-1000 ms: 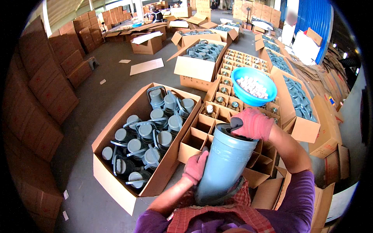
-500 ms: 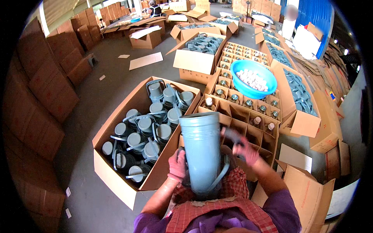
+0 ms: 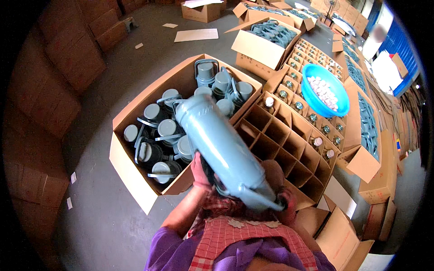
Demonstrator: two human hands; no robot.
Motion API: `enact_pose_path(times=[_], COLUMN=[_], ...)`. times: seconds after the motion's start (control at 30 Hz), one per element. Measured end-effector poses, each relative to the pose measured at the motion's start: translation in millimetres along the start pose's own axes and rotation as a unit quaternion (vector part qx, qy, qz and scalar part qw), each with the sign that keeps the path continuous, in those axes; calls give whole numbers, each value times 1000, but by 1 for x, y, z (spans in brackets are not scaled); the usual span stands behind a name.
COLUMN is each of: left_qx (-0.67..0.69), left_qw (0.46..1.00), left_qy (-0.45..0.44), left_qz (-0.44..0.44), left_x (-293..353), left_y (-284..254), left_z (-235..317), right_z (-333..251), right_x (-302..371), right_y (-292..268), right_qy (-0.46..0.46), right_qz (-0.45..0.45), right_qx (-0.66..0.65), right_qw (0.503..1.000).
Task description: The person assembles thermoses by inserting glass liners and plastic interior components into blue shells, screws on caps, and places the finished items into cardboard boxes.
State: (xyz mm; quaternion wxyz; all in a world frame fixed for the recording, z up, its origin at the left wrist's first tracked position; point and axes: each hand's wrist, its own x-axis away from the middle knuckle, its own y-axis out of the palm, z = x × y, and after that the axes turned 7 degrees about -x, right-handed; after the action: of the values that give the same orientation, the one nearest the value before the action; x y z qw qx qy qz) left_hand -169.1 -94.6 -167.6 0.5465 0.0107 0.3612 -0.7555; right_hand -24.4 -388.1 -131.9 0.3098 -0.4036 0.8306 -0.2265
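A large grey-blue vacuum flask [image 3: 224,149] with a carrying handle lies tilted across my lap. Its upper end reaches over the near right side of a carton [image 3: 135,196] packed with similar grey-blue flasks. My left hand [image 3: 200,171], in a reddish glove, is closed around the flask's left side. At the lower end, beside the handle, my right hand [image 3: 285,205] grips it, partly in shadow and blurred. The upper end is smeared by motion. Several standing flasks [image 3: 167,128] in the carton show round lids and raised or folded handles.
Right of the flask carton stands a divided carton [image 3: 289,151] with mostly vacant cells and a few white-capped bottles [image 3: 269,102]. Behind it, a blue basin [image 3: 346,97] of small whitish pieces rests on glass bottles in another divided carton. Stacked brown boxes [image 3: 45,131] line the left.
The flask has gone from upright to leaning left over the carton. My right hand has moved from apart on the right onto its lower end. The view has shifted.
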Motion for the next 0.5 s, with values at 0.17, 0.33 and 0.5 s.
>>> enact_pose_path(times=[0.17,0.33,0.5], left_qx=[538,539,249], left_qw=[804,790,961], left_qy=[-254,-293,-96], left_qz=[7,-17,-73], left_x=[-141,-247,-280], left_y=[23,80,109], left_z=[7,-71,-194], right_z=[-34,-63,-89], right_x=[-163,-356,-486], right_y=[20,41,101], right_qy=[61,80,53], right_qz=[173,76,1], right_qx=[-3,7,119], right_qw=[983,994,991])
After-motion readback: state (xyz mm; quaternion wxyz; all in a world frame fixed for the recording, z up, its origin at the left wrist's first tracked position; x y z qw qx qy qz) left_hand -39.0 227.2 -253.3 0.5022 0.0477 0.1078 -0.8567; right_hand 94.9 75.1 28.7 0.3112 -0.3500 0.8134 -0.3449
